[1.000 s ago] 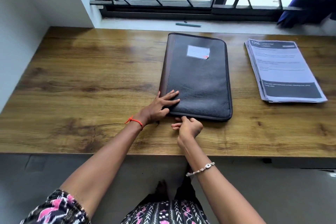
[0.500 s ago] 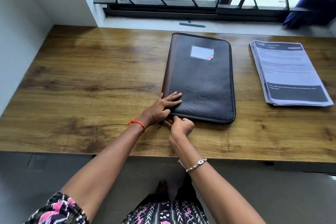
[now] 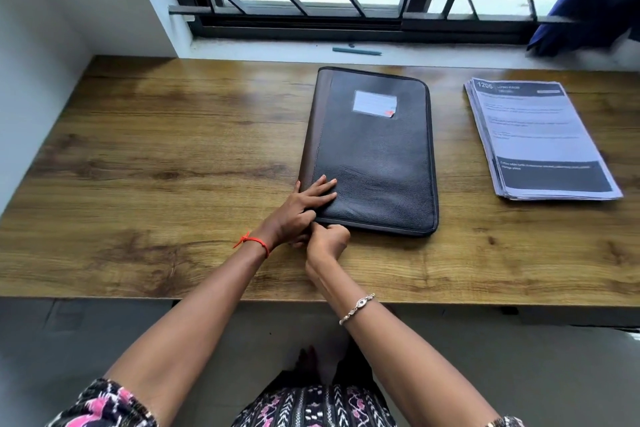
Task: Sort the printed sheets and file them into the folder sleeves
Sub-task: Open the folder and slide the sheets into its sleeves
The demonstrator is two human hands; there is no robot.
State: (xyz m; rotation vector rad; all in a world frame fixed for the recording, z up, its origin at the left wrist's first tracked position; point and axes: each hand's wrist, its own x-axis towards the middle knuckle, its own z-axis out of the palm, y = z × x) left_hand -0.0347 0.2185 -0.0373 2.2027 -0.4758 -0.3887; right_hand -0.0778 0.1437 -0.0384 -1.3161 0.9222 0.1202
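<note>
One black folder (image 3: 374, 156), closed and flat at mid-worktop (image 3: 173, 149), spine to the left. Looked grained, padded and fairly stiff, with some weight; unlikely to skid, more likely to swing open like a board than to bend. Best taken, by judgement, at the seam along the near edge, cover pinned meanwhile. Pinned at the near left corner by the left hand (image 3: 304, 208), fingers straight and flat on the cover. Nipped at the near-edge seam by the right hand (image 3: 329, 241), curled tight and touching the left; exact part held, hidden under the knuckles. Well apart to the right, a stack of printed sheets (image 3: 540, 139): thin, limp, prone to fanning, probably easiest lifted from a corner.
</note>
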